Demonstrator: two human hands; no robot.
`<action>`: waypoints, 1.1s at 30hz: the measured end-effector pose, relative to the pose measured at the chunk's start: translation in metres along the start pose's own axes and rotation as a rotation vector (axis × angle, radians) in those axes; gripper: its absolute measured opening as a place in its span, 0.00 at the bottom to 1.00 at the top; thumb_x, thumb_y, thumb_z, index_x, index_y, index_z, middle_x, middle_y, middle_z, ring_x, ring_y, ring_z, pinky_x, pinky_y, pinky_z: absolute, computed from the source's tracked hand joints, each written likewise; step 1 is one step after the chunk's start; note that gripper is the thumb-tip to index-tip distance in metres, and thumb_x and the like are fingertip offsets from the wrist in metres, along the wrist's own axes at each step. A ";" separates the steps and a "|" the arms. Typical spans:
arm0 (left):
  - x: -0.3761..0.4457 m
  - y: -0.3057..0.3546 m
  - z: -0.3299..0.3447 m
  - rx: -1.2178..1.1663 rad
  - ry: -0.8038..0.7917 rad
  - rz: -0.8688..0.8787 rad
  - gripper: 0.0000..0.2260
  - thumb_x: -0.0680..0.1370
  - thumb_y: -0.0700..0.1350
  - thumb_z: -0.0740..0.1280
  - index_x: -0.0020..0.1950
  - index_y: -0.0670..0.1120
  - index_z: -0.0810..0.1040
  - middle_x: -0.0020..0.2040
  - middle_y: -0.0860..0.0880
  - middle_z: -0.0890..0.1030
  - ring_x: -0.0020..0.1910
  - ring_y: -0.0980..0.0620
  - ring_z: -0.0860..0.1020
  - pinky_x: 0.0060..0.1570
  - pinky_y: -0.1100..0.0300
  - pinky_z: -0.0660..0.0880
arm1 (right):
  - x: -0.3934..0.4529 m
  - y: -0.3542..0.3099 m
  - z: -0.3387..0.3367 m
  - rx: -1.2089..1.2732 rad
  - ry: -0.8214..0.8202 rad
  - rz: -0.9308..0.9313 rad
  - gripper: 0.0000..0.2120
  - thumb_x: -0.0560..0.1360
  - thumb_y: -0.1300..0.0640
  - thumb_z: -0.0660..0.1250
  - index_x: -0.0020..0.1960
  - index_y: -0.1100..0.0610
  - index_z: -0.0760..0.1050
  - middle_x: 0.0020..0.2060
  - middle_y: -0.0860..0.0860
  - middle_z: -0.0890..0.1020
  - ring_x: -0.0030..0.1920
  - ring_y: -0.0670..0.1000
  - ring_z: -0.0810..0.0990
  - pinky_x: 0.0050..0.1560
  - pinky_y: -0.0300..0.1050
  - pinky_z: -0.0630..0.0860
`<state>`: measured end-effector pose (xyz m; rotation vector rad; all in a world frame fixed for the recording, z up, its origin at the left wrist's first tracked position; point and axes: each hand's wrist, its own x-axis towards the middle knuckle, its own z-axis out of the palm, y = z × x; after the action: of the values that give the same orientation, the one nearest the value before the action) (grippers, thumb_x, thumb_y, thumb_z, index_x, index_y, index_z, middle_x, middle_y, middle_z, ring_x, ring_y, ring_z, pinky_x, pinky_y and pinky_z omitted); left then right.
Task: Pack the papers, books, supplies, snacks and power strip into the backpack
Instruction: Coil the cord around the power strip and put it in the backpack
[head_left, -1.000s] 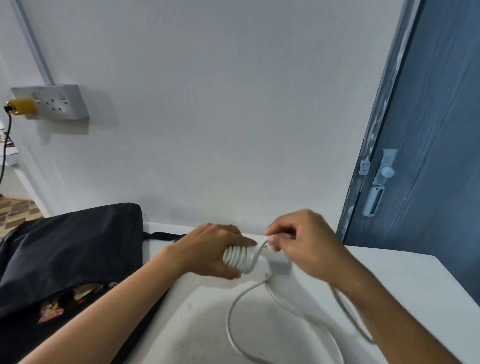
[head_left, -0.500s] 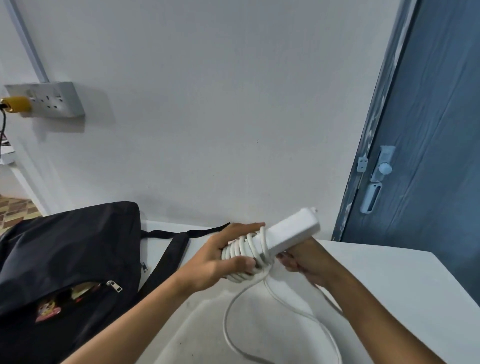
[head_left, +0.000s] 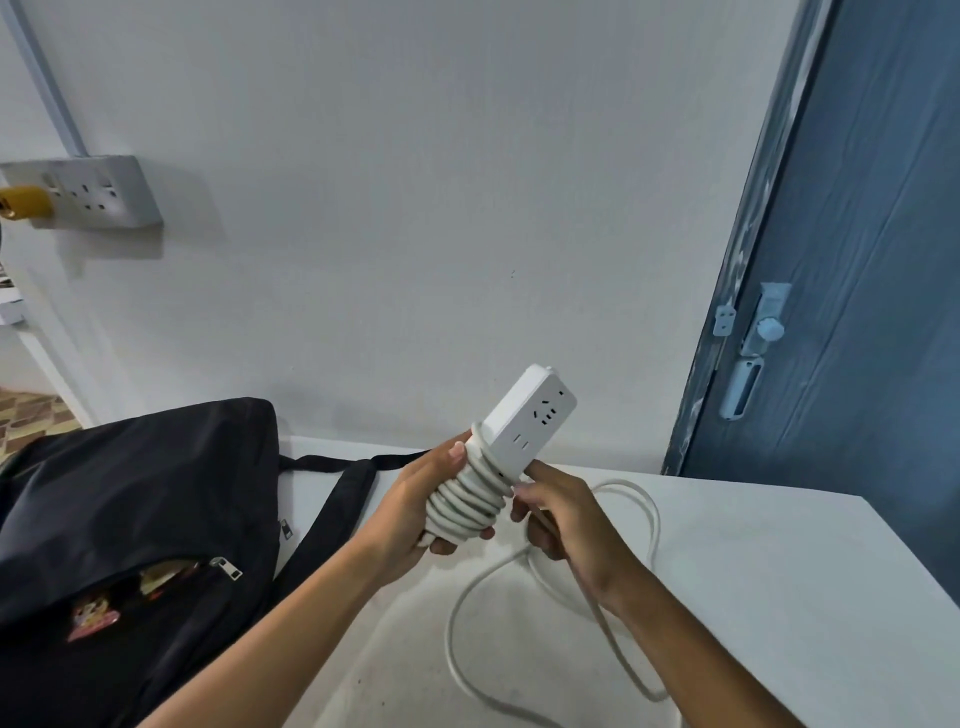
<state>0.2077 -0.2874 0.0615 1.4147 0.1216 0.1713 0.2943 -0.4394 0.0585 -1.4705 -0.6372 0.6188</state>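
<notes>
White wall and a blue door (head_left: 852, 260) stand behind the white bench (head_left: 779, 597), with a wall socket (head_left: 88, 192) far left. Since a second ago the strip (head_left: 530, 415) has swung from lying low between the hands to standing tilted up and right, socket face showing, and another turn of cord (head_left: 467, 501) seems to have gone on; the winding looks well along, but a long loop of cord lies loose on the near bench, so packing must wait. The left hand (head_left: 415, 519) is raised above the bench, its fingers (head_left: 457, 451) curled round the coiled end of the strip. The right hand (head_left: 566, 519), just beside it, has its fingers curled on the loose cord beneath the coil. The backpack (head_left: 130, 519) lies at left, a pocket unzipped.
</notes>
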 end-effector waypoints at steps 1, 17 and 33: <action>-0.001 0.000 0.001 -0.005 -0.009 -0.004 0.19 0.75 0.59 0.62 0.57 0.49 0.79 0.42 0.40 0.81 0.35 0.42 0.80 0.23 0.63 0.61 | 0.000 -0.001 -0.001 0.058 -0.016 0.046 0.11 0.70 0.45 0.64 0.40 0.54 0.76 0.34 0.52 0.71 0.27 0.46 0.64 0.27 0.37 0.58; -0.004 -0.013 0.012 0.083 0.091 0.016 0.30 0.72 0.69 0.59 0.62 0.47 0.72 0.45 0.35 0.82 0.38 0.34 0.81 0.20 0.61 0.67 | 0.006 -0.004 -0.007 -0.005 -0.195 0.206 0.15 0.67 0.42 0.71 0.48 0.50 0.82 0.38 0.52 0.78 0.32 0.48 0.70 0.30 0.38 0.60; 0.011 -0.003 -0.039 0.726 0.407 0.153 0.13 0.72 0.56 0.72 0.49 0.52 0.74 0.35 0.49 0.82 0.30 0.51 0.80 0.27 0.57 0.76 | -0.013 0.010 -0.015 -0.280 -0.131 0.215 0.04 0.76 0.60 0.66 0.45 0.61 0.77 0.28 0.52 0.77 0.22 0.45 0.66 0.23 0.36 0.61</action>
<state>0.2113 -0.2483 0.0524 2.0984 0.4448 0.5852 0.2962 -0.4597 0.0479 -1.7858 -0.6935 0.8233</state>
